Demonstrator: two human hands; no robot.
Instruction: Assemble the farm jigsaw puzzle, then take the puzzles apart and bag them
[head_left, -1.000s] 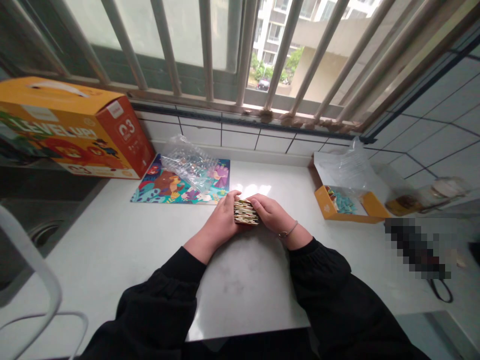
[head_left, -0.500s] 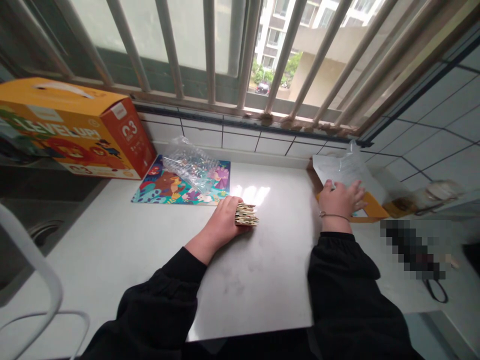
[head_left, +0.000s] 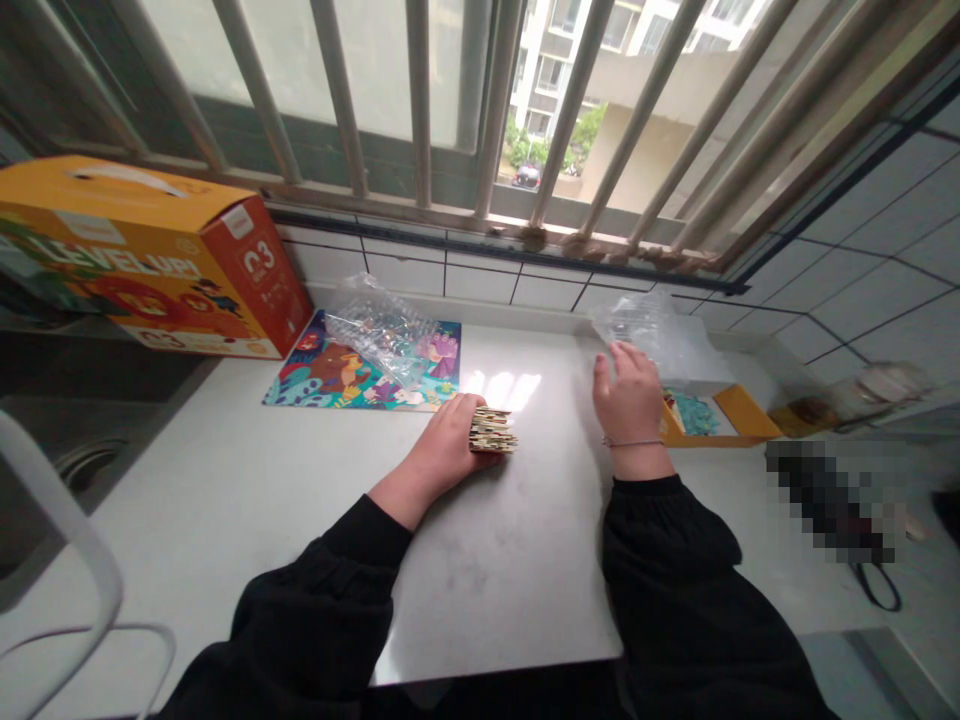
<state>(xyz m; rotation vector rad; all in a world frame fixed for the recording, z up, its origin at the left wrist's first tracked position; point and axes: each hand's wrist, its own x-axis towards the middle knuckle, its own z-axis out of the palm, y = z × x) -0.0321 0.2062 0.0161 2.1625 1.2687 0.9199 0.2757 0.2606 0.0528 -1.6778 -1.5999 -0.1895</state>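
My left hand (head_left: 448, 440) is closed around a thick stack of cardboard puzzle pieces (head_left: 493, 430), resting on the white countertop with the layered edges facing right. To the right, my right hand (head_left: 630, 400) has its fingers stretched forward and the thumb apart. Its fingertips are at a crumpled clear plastic bag (head_left: 637, 318); whether they touch it is hard to make out. Beside that hand lies an open yellow box (head_left: 739, 415) with teal-blue printed pieces (head_left: 696, 414) inside. The palm side of my right hand is hidden.
A colourful animal picture board (head_left: 352, 385) carries another clear plastic bag (head_left: 382, 325). Behind it to the left stands an orange carton (head_left: 187, 270). A sink (head_left: 97, 420) borders the left side; a white cable (head_left: 97, 540) crosses there. A blurred dark object (head_left: 829, 505) lies at right.
My right hand has moved left from over the yellow box, and the clear bag there has shifted left too, uncovering the pieces inside. My left hand and its stack have stayed put.
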